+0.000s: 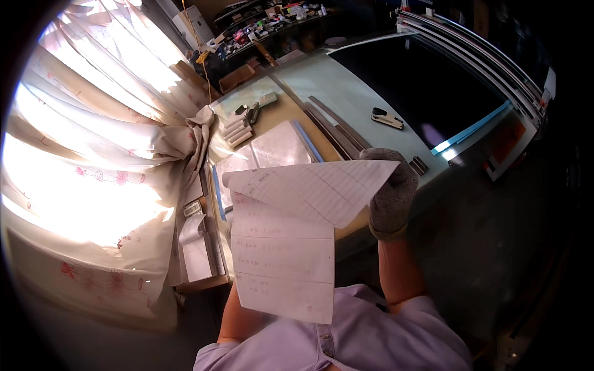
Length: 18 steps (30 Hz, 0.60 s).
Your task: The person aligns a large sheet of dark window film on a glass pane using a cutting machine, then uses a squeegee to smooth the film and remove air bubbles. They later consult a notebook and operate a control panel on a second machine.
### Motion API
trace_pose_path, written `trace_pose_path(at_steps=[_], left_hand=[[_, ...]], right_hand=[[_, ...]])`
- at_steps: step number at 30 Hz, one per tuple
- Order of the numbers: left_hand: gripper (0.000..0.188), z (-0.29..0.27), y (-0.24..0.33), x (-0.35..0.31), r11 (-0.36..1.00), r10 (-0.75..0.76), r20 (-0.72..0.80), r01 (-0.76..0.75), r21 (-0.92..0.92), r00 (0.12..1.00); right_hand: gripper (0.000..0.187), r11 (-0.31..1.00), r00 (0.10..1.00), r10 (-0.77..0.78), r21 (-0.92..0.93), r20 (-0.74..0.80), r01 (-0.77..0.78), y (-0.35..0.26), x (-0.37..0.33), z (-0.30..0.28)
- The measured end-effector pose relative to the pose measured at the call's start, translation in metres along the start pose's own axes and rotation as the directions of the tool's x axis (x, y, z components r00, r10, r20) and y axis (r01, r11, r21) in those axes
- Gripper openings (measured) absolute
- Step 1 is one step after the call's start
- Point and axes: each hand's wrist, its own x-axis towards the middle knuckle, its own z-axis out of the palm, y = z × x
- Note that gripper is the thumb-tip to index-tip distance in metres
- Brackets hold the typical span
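My right hand (pixel 394 191), in a grey knit glove, pinches the right corner of a lifted sheet in a stack of ruled, handwritten papers (pixel 284 260). That top sheet (pixel 315 185) is folded back on a slant, with the page beneath it exposed. My left forearm (pixel 238 315) rises behind the lower left of the papers, and my left hand is hidden by them. Beyond the papers, an open folder with clear plastic sleeves (pixel 281 145) lies on the table.
Grey metal strips (pixel 334 130) and a white-and-black stapler-like tool (pixel 388 118) lie on the glass tabletop (pixel 365 80). Pale rolls (pixel 237 132) sit behind the folder. A notepad (pixel 197 250) is at left, beside a bright curtain (pixel 93 185). A dark glossy panel (pixel 421 80) is at right.
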Motion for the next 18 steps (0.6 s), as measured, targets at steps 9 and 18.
trace_pose_path(at_steps=[9, 18], left_hand=[[0.027, 0.006, 0.002, -0.004, 0.993, 0.022, -0.113, -0.034, -0.109, 0.993], [0.026, 0.009, 0.011, 0.0, 0.994, 0.074, -0.174, -0.086, -0.062, 0.982]], right_hand=[[0.017, 0.946, 0.243, -0.032, -0.05, 0.969, 0.321, -0.052, -0.017, 0.027], [0.023, 0.941, 0.418, 0.124, -0.241, 0.9, 0.24, -0.049, -0.017, 0.014]])
